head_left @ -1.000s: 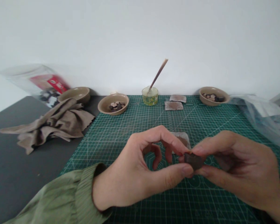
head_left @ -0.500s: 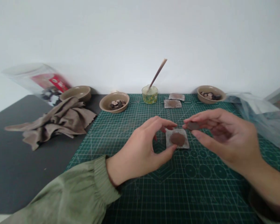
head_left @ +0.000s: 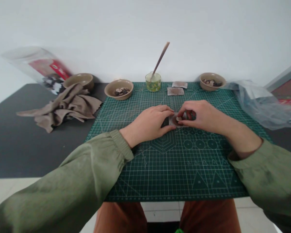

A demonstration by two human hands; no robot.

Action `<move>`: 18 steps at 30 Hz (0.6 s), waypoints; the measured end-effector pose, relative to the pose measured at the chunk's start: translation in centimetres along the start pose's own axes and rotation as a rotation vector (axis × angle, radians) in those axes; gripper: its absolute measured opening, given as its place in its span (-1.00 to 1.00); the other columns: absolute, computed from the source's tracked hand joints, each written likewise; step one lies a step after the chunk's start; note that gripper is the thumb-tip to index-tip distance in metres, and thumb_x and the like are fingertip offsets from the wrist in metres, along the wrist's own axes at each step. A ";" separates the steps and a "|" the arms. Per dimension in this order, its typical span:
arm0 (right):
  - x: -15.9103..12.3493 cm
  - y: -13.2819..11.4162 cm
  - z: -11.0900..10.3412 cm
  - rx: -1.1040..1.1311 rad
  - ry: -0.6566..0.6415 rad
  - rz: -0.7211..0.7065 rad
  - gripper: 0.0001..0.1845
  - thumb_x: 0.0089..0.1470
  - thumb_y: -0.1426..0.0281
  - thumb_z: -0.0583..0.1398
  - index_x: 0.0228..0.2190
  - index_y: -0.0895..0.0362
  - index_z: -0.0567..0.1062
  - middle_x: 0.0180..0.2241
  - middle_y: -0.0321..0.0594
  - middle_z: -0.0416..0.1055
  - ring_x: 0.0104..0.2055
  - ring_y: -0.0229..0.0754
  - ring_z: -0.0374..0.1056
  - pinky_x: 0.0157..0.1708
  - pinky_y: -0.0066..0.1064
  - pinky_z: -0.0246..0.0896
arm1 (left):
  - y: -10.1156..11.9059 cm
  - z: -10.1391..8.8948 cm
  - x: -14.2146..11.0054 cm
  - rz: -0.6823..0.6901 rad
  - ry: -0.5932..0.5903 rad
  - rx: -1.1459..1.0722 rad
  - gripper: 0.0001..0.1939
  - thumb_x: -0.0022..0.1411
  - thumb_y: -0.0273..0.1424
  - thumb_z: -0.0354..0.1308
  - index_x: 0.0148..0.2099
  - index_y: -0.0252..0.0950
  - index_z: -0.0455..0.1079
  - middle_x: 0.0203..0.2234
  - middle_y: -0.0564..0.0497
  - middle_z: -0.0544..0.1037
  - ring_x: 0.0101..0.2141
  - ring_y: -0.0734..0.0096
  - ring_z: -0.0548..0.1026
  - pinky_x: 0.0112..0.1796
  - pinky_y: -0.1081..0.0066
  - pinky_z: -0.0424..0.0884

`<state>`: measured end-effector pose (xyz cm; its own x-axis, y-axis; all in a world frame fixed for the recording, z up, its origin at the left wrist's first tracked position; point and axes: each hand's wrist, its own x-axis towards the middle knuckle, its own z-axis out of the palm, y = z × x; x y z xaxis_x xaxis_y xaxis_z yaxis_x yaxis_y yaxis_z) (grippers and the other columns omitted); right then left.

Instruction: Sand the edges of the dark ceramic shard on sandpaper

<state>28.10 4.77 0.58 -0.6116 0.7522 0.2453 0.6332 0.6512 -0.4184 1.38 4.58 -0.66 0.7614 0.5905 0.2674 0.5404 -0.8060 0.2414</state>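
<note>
A small grey square sheet (head_left: pixel 171 121) with a brown patch in its middle lies flat on a green cutting mat (head_left: pixel 145 168). My left hand (head_left: pixel 155 121) holds the sheet down at its left side, thumb at the near edge and fingers at the far edge. Between the thumb and fingertips of my right hand (head_left: pixel 201 115) is a small pale chip (head_left: pixel 178 119), pressed on or just above the brown patch. Fingers partly hide both chip and sheet; whether the chip touches is hard to tell.
Two similar sheets (head_left: pixel 176 91) lie farther back. Bowls of light and dark chips stand at left (head_left: pixel 109 92) and right (head_left: pixel 203 84). A glass cup (head_left: pixel 153 84) holds a stick. Brown cloth (head_left: pixel 63 108), another bowl (head_left: pixel 86 79) and plastic bags (head_left: pixel 257 110) flank the mat.
My right hand has moved down and left, bringing the small chip onto the sheet. Fingers of my left hand have settled on the sheet's edges. The view has tilted downward, showing my legs.
</note>
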 end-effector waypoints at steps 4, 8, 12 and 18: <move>-0.2 0.3 0.3 0.015 0.043 -0.046 -0.88 0.27 0.29 0.42 -0.24 0.09 0.71 -0.27 -0.20 0.56 -0.32 -0.14 0.41 -0.26 -0.28 0.24 | -0.5 0.1 -0.1 0.004 0.016 -0.032 -0.54 0.57 -0.13 0.25 0.32 -0.29 0.54 0.27 -0.19 0.63 0.26 -0.02 0.60 0.32 0.03 0.51; -0.3 0.0 0.3 -0.011 0.038 -0.036 -0.88 0.28 0.31 0.41 -0.23 0.10 0.68 -0.28 -0.20 0.54 -0.35 -0.16 0.37 -0.30 -0.29 0.22 | -0.6 0.4 -0.3 -0.036 0.017 -0.070 -0.51 0.56 -0.13 0.26 0.36 -0.29 0.53 0.34 -0.17 0.59 0.32 -0.01 0.56 0.37 -0.01 0.47; -0.3 -0.1 0.5 -0.044 0.051 -0.041 -0.89 0.29 0.32 0.39 -0.21 0.10 0.68 -0.29 -0.20 0.54 -0.37 -0.16 0.35 -0.32 -0.29 0.21 | -0.2 0.6 -0.4 -0.071 0.020 -0.087 -0.53 0.56 -0.17 0.28 0.35 -0.30 0.56 0.38 -0.20 0.56 0.38 -0.01 0.52 0.40 -0.02 0.44; -0.3 -0.3 0.9 -0.059 0.075 -0.040 -0.91 0.24 0.35 0.39 -0.23 0.11 0.67 -0.30 -0.19 0.54 -0.38 -0.15 0.35 -0.32 -0.27 0.21 | 0.3 0.6 -0.4 -0.095 0.039 -0.105 -0.55 0.56 -0.19 0.28 0.35 -0.28 0.58 0.34 -0.18 0.60 0.37 0.00 0.53 0.42 -0.02 0.43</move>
<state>27.71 4.24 -0.16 -0.6008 0.7297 0.3265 0.6375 0.6837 -0.3551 1.48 4.05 -1.27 0.6932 0.6666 0.2740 0.5671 -0.7392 0.3634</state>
